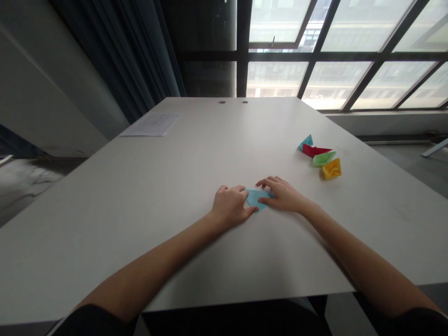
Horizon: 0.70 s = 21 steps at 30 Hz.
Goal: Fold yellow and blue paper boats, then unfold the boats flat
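Note:
A small light-blue folded paper (254, 198) lies flat on the white table (147, 196), between my two hands. My left hand (229, 206) rests on the paper's left edge with its fingers curled and its thumb pressing the lower corner. My right hand (282, 193) lies over the paper's right side, fingers bent down onto it and thumb pinching its edge. Part of the paper is hidden under both hands.
Several small folded paper figures sit in a row to the right: teal (306, 141), red (316, 150), green (323, 158) and yellow (332, 169). A printed white sheet (151, 124) lies at the far left. Large windows (336, 51) and a dark curtain (133, 56) stand behind the table.

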Each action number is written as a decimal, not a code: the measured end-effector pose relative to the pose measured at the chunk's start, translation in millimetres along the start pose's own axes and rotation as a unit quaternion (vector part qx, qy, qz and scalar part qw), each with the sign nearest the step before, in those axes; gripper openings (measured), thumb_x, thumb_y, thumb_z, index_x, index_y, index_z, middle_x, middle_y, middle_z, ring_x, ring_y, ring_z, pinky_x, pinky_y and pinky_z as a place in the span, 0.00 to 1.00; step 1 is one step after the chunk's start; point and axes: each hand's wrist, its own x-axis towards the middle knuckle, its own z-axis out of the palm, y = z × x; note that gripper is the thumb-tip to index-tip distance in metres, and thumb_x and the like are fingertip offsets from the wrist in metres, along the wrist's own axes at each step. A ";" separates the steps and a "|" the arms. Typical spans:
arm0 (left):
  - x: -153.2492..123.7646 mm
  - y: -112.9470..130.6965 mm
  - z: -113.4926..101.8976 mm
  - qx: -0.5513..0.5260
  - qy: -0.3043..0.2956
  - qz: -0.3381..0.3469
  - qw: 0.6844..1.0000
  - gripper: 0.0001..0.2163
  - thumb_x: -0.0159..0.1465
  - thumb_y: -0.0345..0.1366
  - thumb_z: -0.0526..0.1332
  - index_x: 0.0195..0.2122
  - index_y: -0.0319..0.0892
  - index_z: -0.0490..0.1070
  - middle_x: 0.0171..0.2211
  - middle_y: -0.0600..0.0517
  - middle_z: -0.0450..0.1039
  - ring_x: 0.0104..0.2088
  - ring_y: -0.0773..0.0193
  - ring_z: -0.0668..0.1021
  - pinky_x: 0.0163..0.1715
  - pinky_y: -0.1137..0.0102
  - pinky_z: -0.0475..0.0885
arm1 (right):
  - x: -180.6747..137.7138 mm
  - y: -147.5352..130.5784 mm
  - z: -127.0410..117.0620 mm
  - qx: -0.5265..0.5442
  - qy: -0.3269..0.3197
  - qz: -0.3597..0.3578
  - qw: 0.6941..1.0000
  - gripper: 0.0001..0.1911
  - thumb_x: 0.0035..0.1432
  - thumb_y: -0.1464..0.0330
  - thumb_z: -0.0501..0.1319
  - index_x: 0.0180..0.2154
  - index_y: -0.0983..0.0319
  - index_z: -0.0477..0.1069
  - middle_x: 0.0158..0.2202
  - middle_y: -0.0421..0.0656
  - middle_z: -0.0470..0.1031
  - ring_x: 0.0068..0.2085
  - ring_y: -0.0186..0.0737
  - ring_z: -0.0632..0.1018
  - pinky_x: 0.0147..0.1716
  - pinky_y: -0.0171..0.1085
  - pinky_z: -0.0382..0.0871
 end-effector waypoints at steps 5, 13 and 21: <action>1.7 -1.2 -3.4 0.001 -0.006 0.027 1.000 0.23 0.55 0.52 0.57 0.45 0.41 0.67 0.42 0.45 0.71 0.44 0.54 0.71 0.45 0.58 0.59 | -3.4 2.2 -2.0 -0.011 0.011 0.004 1.000 0.14 0.50 0.59 0.60 0.38 0.59 0.70 0.37 0.45 0.70 0.38 0.41 0.71 0.40 0.41 0.64; 3.9 -5.3 -2.2 -0.035 -0.018 0.062 0.997 0.26 0.53 0.52 0.58 0.50 0.43 0.63 0.45 0.44 0.65 0.46 0.53 0.67 0.43 0.60 0.63 | -6.9 -9.0 -7.6 0.085 -0.006 0.036 0.996 0.09 0.52 0.62 0.59 0.32 0.61 0.68 0.30 0.41 0.72 0.30 0.36 0.71 0.30 0.35 0.65; 3.8 -1.7 -9.0 -0.067 0.115 0.053 0.990 0.22 0.58 0.44 0.57 0.52 0.41 0.58 0.44 0.43 0.63 0.43 0.55 0.67 0.41 0.61 0.64 | -7.6 -19.0 -9.5 0.151 0.147 0.029 0.977 0.07 0.54 0.64 0.57 0.32 0.60 0.66 0.26 0.38 0.70 0.27 0.33 0.71 0.26 0.32 0.63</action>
